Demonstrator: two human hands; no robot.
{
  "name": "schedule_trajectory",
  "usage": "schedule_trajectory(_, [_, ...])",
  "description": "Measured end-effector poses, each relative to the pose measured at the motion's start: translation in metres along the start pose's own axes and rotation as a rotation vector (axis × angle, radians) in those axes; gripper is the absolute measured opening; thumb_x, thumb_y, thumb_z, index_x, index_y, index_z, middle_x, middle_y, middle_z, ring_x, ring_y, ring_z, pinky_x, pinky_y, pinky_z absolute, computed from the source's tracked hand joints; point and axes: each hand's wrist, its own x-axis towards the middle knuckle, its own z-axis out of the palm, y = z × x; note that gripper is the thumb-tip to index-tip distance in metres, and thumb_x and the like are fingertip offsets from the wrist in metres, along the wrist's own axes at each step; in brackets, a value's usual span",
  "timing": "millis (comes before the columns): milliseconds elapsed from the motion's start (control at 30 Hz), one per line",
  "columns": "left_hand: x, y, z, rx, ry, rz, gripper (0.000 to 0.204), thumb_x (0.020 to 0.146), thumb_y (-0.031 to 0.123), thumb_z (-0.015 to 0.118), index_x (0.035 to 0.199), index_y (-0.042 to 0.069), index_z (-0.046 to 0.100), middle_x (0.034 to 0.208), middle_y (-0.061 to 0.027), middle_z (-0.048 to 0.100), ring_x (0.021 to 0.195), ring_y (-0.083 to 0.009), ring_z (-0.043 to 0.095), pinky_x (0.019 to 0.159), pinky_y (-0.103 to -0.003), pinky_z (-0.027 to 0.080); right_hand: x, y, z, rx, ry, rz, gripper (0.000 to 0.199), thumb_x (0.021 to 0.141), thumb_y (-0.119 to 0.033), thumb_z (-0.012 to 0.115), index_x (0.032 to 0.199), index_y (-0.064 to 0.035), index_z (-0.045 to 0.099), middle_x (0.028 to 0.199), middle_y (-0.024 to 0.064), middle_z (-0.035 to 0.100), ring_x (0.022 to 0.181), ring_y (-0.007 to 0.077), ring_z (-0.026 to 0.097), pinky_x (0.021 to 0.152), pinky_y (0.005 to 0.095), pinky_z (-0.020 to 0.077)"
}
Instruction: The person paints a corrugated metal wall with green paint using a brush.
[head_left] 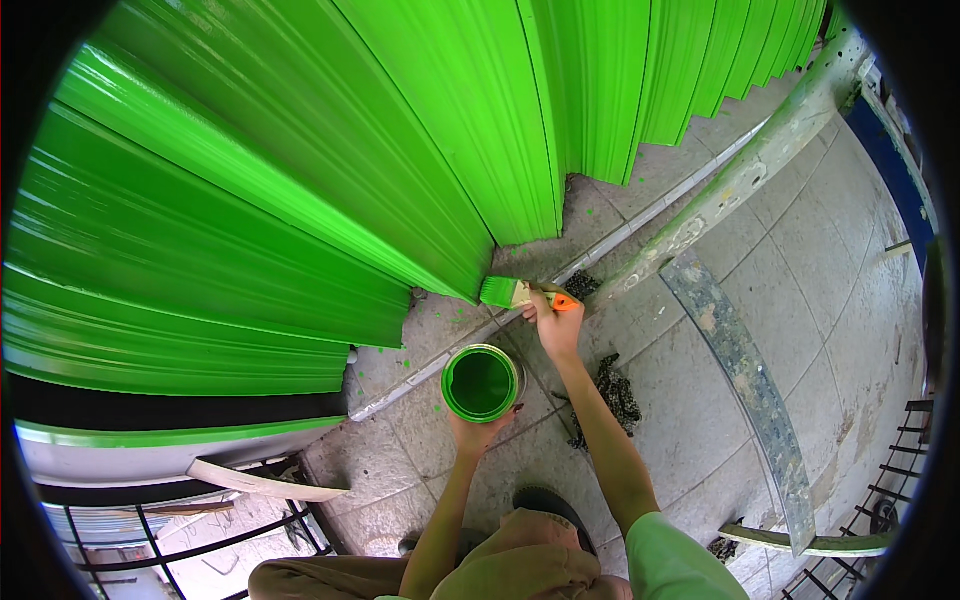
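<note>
In my left hand is an open round paint can, its inside coated with green paint. The fingers wrap round the can's lower side. A flat paintbrush with green-loaded bristles and an orange-tipped handle is gripped by my right hand. Its bristle tips are at the lower edge of a tall folded metal panel, painted glossy green; whether they touch it I cannot tell. The can sits below and left of the brush, apart from the panel.
Green drops spot the tiled floor beneath the panel. A pale floor rail runs diagonally past my hands. To the right are a worn round pole, a speckled strip and a crumpled black-and-white cloth. Black metal grid stands lower left.
</note>
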Motion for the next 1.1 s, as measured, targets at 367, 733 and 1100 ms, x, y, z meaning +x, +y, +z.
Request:
schedule_trajectory(367, [-0.001, 0.003, -0.002, 0.026, 0.012, 0.027, 0.073, 0.055, 0.012, 0.087, 0.116, 0.005, 0.048, 0.106, -0.006, 0.062, 0.095, -0.0183, 0.061, 0.084, -0.033, 0.048, -0.013, -0.004, -0.008, 0.205, -0.006, -0.117, 0.017, 0.087, -0.009, 0.06, 0.095, 0.0049, 0.066, 0.072, 0.0078, 0.065, 0.056, 0.011, 0.06, 0.052, 0.022, 0.0473])
schedule_trajectory(733, [-0.002, 0.001, -0.003, 0.02, 0.03, 0.001, 0.08, 0.055, 0.011, 0.087, 0.121, 0.005, 0.042, 0.11, -0.0074, 0.059, 0.098, -0.0196, 0.059, 0.086, -0.033, 0.047, -0.018, -0.006, 0.003, 0.279, -0.022, -0.101, 0.02, 0.088, -0.012, 0.059, 0.098, 0.0042, 0.065, 0.073, 0.0095, 0.065, 0.057, 0.013, 0.06, 0.052, 0.0233, 0.0472])
schedule_trajectory(1100, [-0.002, 0.005, 0.002, 0.029, -0.012, -0.023, 0.081, 0.056, 0.011, 0.087, 0.121, 0.005, 0.04, 0.111, -0.0073, 0.059, 0.099, -0.0194, 0.059, 0.087, -0.034, 0.047, -0.011, 0.012, 0.004, 0.043, -0.009, -0.049, 0.019, 0.089, -0.012, 0.059, 0.097, 0.0034, 0.066, 0.073, 0.0099, 0.065, 0.057, 0.0121, 0.06, 0.052, 0.0233, 0.047])
